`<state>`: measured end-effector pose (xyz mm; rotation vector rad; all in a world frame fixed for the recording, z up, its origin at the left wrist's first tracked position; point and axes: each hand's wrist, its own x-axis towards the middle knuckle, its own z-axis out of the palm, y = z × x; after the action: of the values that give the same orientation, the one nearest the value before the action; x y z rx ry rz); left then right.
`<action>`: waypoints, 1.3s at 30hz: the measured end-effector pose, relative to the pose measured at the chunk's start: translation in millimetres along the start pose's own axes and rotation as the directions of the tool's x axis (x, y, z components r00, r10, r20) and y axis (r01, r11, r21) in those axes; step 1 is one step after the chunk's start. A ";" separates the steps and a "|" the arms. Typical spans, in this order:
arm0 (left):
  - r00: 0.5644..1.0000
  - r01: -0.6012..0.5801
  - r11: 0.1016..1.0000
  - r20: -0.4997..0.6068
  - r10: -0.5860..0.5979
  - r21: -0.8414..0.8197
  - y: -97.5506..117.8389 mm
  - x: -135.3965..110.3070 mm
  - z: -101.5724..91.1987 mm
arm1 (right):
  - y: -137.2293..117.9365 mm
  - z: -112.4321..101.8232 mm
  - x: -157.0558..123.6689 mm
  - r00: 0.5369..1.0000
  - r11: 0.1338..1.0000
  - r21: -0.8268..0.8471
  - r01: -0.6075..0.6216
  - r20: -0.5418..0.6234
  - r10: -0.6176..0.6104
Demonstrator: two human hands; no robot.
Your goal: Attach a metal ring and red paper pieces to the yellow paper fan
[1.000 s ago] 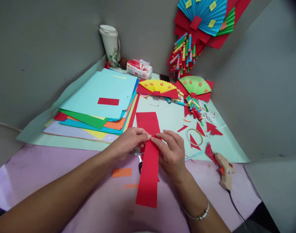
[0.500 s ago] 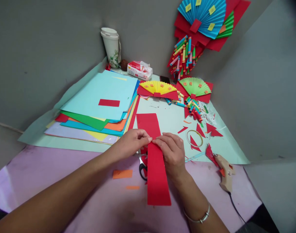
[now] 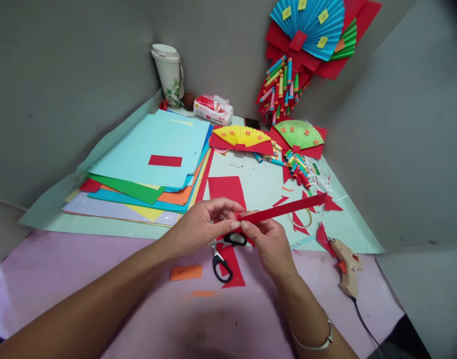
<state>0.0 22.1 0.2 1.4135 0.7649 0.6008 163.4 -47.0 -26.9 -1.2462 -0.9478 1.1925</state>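
papercraft workspace | worktable (image 3: pixel 82 259) | scissors (image 3: pixel 216 259) | glue gun (image 3: pixel 348 267) | coloured sheets (image 3: pixel 149 139) | paper fans (image 3: pixel 241 135)

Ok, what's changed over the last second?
The long red strip has swung from pointing toward the person to pointing right, now nearly edge-on, uncovering more of the scissors. Left hand and right hand still pinch its end. The glue gun and paper stack stayed put.

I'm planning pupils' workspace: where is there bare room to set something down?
Bare pink tabletop lies left of the left forearm, between the right forearm and glue gun, and between both forearms, nearer than the orange strips. Crowded: around the scissors and among the red scraps beyond the glue gun.
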 end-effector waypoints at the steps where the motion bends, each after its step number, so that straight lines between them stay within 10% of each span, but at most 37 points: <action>1: 1.000 -0.016 1.000 -0.019 0.016 0.023 -0.8 0.0 1.2 | 0.2 0.5 -0.3 1.000 1.000 0.018 0.002 0.009 -0.002; 16: 0.950 -0.239 0.946 -0.148 0.274 0.221 -3.1 -3.2 5.1 | 6.5 -1.7 1.9 0.935 0.921 -0.214 0.324 -0.078 -0.347; 27: 0.976 0.198 0.927 -0.021 -0.216 -0.318 -9.7 4.8 2.6 | 6.6 0.9 -0.6 0.994 0.998 0.061 -0.008 -0.105 0.014; 39: 0.966 0.252 0.827 0.072 -0.250 -0.502 -11.4 7.3 3.7 | 10.6 0.3 1.5 0.992 0.968 0.235 -0.089 -0.068 0.108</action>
<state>6.6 24.4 -12.0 0.8077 0.7085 0.5420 161.9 -46.2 -37.4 -1.1544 -0.6719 1.2817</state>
